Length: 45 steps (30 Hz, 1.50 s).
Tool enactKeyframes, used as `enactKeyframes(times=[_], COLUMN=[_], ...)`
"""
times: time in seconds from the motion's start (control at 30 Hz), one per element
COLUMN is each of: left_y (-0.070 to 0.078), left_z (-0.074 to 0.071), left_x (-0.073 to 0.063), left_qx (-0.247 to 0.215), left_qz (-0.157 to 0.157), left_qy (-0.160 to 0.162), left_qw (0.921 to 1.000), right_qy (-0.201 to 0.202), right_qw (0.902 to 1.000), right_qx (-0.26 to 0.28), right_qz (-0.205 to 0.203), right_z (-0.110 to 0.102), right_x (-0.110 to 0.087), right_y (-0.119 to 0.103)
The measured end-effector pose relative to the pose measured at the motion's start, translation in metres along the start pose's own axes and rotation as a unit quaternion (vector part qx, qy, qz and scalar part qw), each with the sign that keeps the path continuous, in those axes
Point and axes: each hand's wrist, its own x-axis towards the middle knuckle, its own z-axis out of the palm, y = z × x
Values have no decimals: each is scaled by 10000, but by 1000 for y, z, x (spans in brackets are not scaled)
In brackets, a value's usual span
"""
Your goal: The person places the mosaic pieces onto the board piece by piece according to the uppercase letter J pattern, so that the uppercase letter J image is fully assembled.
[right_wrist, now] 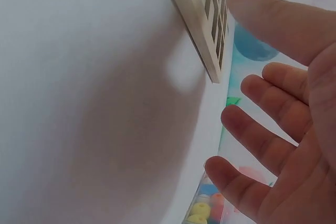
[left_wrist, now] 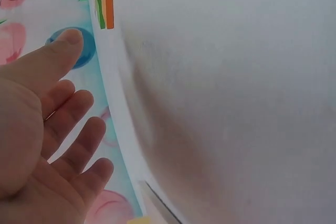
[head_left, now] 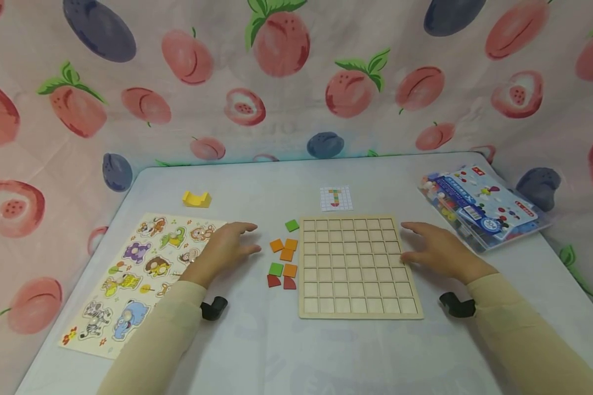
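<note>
Fruit-print cloth [head_left: 286, 130] is backing the tabletop [head_left: 351, 356]. You're flanking coloured tiles [head_left: 286, 254] and wooden grid board [head_left: 361, 266], inward of the far edge, left hand [head_left: 225, 248] and right hand [head_left: 442, 249] spread-fingered; probably pre-grasp, next needing a tile pinch.

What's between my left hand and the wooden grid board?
In the head view, green, orange and red tiles lie between your left hand and the board.

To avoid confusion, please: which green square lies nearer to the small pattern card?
In the head view, the upper green square, alone above the three grouped orange squares; the other green square lies lower, directly above a red piece.
</note>
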Motion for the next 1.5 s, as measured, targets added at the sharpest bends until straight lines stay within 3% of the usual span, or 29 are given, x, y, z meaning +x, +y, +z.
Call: enactKeyframes(times=[0.3, 0.67, 1.03, 1.5], left_y=[2, 8, 12, 17], left_z=[10, 16, 20, 21], left_x=[5, 9, 12, 18], left_qx=[-77, -127, -255, -44], left_qz=[166, -6, 76, 6], left_qy=[-105, -227, -364, -532], left_qw=[9998, 9997, 9990, 9986], right_qy=[13, -104, -216, -267], right_qw=[9999, 9999, 9998, 9996], right_qx=[54, 18, -37, -19], right_qz=[-163, -126, -41, -51], right_z=[5, 8, 9, 8], right_x=[-1, 2, 7, 17], right_y=[-3, 0, -1, -4])
